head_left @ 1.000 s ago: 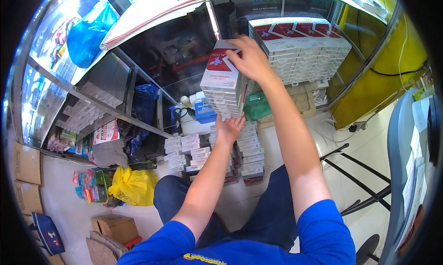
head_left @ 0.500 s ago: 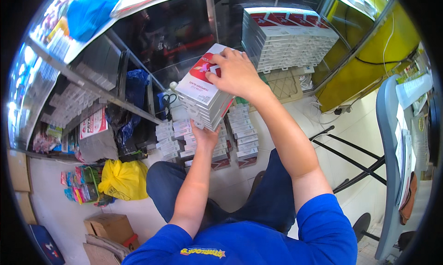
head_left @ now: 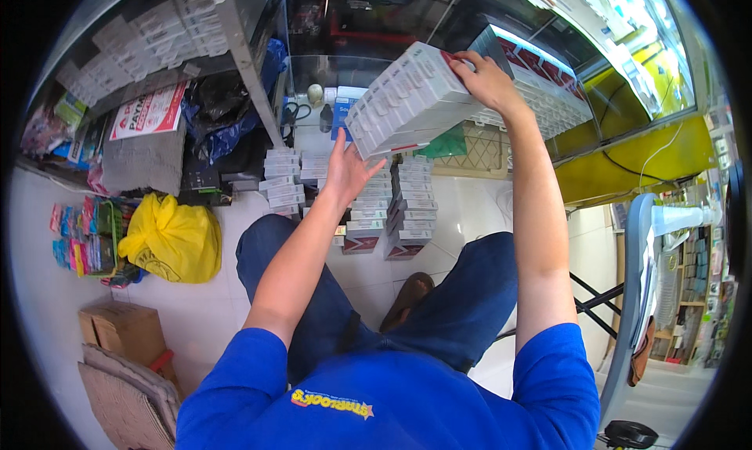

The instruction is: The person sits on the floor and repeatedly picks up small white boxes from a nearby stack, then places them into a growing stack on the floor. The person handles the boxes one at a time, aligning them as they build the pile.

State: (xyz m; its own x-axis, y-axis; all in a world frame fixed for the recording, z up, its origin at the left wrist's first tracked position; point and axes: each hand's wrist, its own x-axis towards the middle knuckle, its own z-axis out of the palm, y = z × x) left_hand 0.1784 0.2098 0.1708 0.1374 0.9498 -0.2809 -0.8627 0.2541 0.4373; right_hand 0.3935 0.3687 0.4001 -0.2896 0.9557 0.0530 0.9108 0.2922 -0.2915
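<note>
Lifted higher and tipped since earlier, the stack of boxes (head_left: 407, 105) sits clamped between left hand (head_left: 347, 170) beneath and right hand (head_left: 486, 78) on top, beside the shelved boxes (head_left: 548, 90); squeezing evenly should prevent slipping.

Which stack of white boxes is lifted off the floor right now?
The tilted stack held between the left hand and right hand; the other stacks stand on the floor.
</note>
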